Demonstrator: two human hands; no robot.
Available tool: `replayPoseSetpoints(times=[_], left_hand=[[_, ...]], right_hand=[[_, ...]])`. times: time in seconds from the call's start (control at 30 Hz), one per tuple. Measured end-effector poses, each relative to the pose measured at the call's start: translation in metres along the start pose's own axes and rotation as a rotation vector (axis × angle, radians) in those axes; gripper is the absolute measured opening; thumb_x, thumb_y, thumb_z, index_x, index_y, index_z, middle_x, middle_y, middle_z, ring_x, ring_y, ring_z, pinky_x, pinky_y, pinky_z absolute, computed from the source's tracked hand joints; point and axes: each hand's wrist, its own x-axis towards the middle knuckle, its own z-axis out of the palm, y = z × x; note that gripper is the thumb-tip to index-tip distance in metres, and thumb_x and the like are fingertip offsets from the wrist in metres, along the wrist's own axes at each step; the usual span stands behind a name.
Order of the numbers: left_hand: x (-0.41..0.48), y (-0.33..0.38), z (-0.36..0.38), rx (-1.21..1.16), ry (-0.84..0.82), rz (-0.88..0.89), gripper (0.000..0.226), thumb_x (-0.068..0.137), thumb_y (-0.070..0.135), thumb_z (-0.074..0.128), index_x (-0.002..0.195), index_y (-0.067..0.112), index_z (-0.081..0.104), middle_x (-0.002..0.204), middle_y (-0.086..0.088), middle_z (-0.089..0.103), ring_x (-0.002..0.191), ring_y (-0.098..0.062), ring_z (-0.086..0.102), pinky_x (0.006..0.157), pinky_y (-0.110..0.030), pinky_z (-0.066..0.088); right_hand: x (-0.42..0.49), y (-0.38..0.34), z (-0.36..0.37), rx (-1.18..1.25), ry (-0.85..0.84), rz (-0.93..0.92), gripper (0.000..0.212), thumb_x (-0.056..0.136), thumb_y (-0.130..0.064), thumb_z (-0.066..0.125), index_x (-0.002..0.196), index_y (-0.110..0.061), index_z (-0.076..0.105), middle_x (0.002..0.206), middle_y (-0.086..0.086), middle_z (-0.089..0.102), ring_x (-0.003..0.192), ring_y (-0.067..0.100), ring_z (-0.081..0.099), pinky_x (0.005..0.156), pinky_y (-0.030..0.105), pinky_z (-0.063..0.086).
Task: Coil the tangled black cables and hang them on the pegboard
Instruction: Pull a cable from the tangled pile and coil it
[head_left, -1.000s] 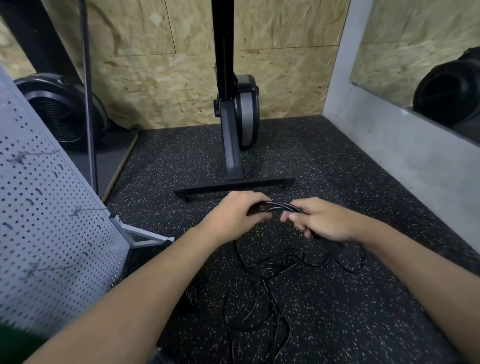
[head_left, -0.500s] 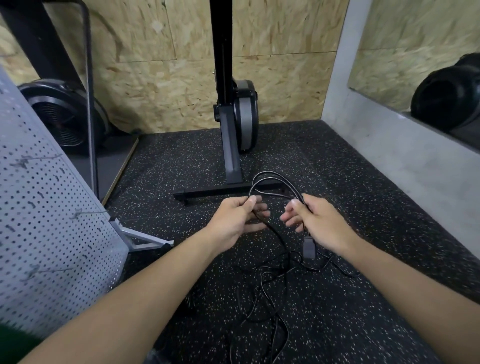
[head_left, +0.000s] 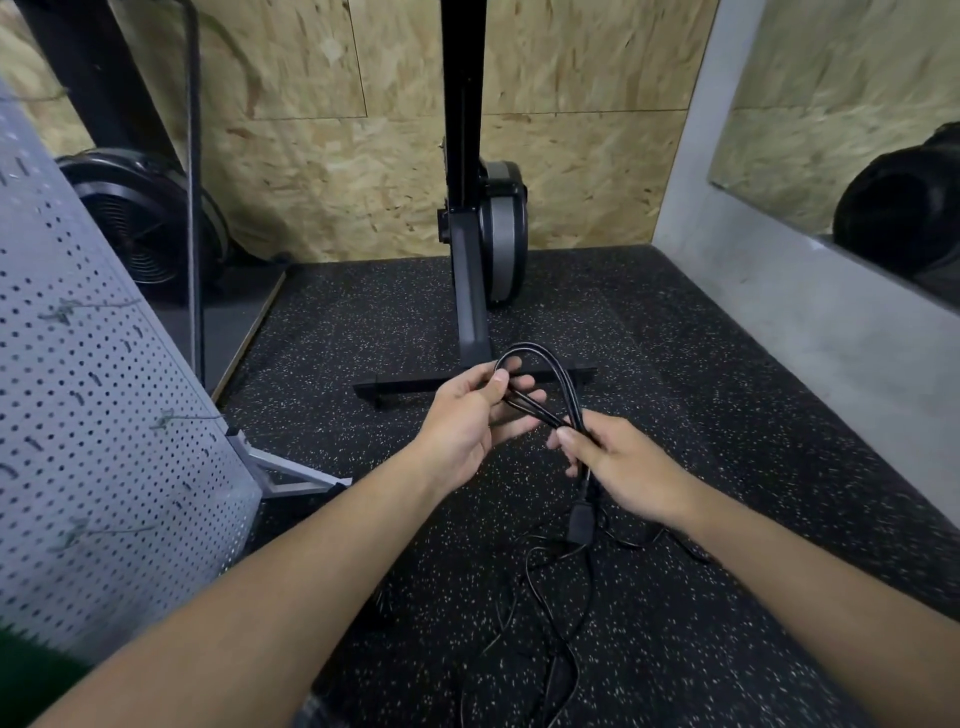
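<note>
A black cable (head_left: 558, 374) forms a small doubled loop held up between both hands above the speckled floor. My left hand (head_left: 467, 421) pinches the loop's left side between thumb and fingers. My right hand (head_left: 618, 465) grips the gathered strands at the loop's lower right. A black plug (head_left: 581, 524) hangs just below my right hand. The rest of the cable (head_left: 540, 613) trails down in a loose tangle on the floor between my forearms. The grey pegboard (head_left: 104, 441) with its hooks leans at the left.
A black exercise machine (head_left: 480, 249) with a crossbar foot (head_left: 415, 385) stands just beyond my hands. The pegboard's metal foot (head_left: 291, 473) juts onto the floor. A fan-wheel machine (head_left: 140, 228) sits at the back left. A grey wall (head_left: 810, 322) borders the right.
The loop was raised from between my hands, then drawn smaller. My right hand moved down and right along the strands, and the plug now hangs lower beneath it.
</note>
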Motion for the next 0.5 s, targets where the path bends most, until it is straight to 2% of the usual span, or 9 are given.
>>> replayPoseSetpoints(times=[0.07, 0.13, 0.17, 0.2, 0.27, 0.3, 0.37, 0.43, 0.5], left_hand=[[-0.002, 0.002, -0.001, 0.007, -0.091, -0.026, 0.036, 0.11, 0.034, 0.047, 0.131, 0.01, 0.063, 0.124, -0.023, 0.072, 0.109, -0.033, 0.074, 0.082, -0.037, 0.065], [-0.003, -0.002, -0.005, 0.064, -0.228, -0.121, 0.057, 0.108, 0.058, 0.036, 0.14, 0.016, 0.057, 0.126, -0.02, 0.072, 0.113, -0.035, 0.072, 0.099, -0.047, 0.059], [-0.001, -0.007, -0.008, 0.137, -0.285, -0.165, 0.059, 0.108, 0.059, 0.031, 0.142, 0.019, 0.057, 0.128, -0.017, 0.072, 0.116, -0.033, 0.071, 0.105, -0.051, 0.054], [-0.001, -0.012, -0.01, 0.242, -0.335, -0.188, 0.053, 0.109, 0.053, 0.03, 0.141, 0.022, 0.06, 0.128, -0.011, 0.073, 0.119, -0.03, 0.07, 0.109, -0.054, 0.05], [-0.002, -0.026, -0.012, 0.537, -0.434, -0.182, 0.034, 0.104, 0.032, 0.043, 0.125, 0.034, 0.07, 0.123, 0.006, 0.075, 0.121, -0.02, 0.068, 0.112, -0.052, 0.047], [-0.005, -0.03, -0.011, 0.687, -0.484, -0.165, 0.032, 0.1, 0.021, 0.051, 0.117, 0.038, 0.072, 0.118, 0.013, 0.076, 0.119, -0.017, 0.067, 0.112, -0.049, 0.047], [-0.005, -0.04, -0.011, 0.942, -0.581, -0.085, 0.034, 0.098, 0.006, 0.06, 0.108, 0.037, 0.069, 0.111, 0.015, 0.073, 0.114, -0.021, 0.068, 0.11, -0.049, 0.049], [-0.004, -0.046, -0.014, 1.138, -0.614, -0.008, 0.026, 0.099, 0.014, 0.066, 0.095, 0.04, 0.066, 0.104, 0.013, 0.072, 0.106, -0.018, 0.068, 0.107, -0.048, 0.05], [-0.001, -0.048, -0.021, 1.189, -0.59, -0.001, 0.009, 0.101, 0.026, 0.064, 0.097, 0.034, 0.065, 0.102, 0.008, 0.076, 0.101, -0.017, 0.069, 0.101, -0.046, 0.052]], right_hand=[[0.0, -0.003, -0.004, 0.11, 0.039, 0.013, 0.026, 0.11, -0.031, 0.048, 0.095, -0.021, 0.067, 0.08, -0.007, 0.065, 0.086, 0.022, 0.07, 0.097, 0.051, 0.055], [-0.002, -0.009, -0.009, 0.304, 0.091, 0.01, 0.028, 0.11, -0.026, 0.047, 0.091, -0.016, 0.064, 0.075, -0.005, 0.065, 0.08, 0.02, 0.066, 0.096, 0.049, 0.051], [-0.004, -0.013, -0.012, 0.43, 0.107, 0.013, 0.028, 0.111, -0.024, 0.045, 0.091, -0.014, 0.063, 0.074, -0.003, 0.064, 0.079, 0.02, 0.064, 0.093, 0.047, 0.049], [-0.005, -0.018, -0.015, 0.556, 0.113, 0.022, 0.027, 0.11, -0.022, 0.044, 0.092, -0.012, 0.062, 0.074, -0.001, 0.064, 0.078, 0.019, 0.063, 0.09, 0.044, 0.049], [-0.009, -0.028, -0.019, 0.772, 0.107, 0.036, 0.025, 0.11, -0.019, 0.042, 0.094, -0.01, 0.059, 0.075, 0.001, 0.062, 0.076, 0.018, 0.063, 0.084, 0.036, 0.052], [-0.01, -0.032, -0.02, 0.848, 0.097, 0.036, 0.024, 0.11, -0.018, 0.042, 0.094, -0.009, 0.058, 0.074, 0.001, 0.061, 0.076, 0.018, 0.063, 0.081, 0.034, 0.054], [-0.011, -0.034, -0.022, 0.929, 0.076, 0.038, 0.024, 0.11, -0.017, 0.041, 0.094, -0.009, 0.056, 0.072, 0.001, 0.056, 0.073, 0.019, 0.064, 0.085, 0.036, 0.055], [-0.011, -0.034, -0.024, 0.94, 0.099, 0.043, 0.023, 0.11, -0.018, 0.042, 0.095, -0.009, 0.057, 0.071, 0.001, 0.054, 0.067, 0.017, 0.061, 0.089, 0.041, 0.054], [-0.011, -0.03, -0.028, 0.892, 0.198, 0.054, 0.024, 0.111, -0.018, 0.044, 0.094, -0.009, 0.059, 0.07, 0.0, 0.055, 0.062, 0.014, 0.058, 0.085, 0.042, 0.054]])
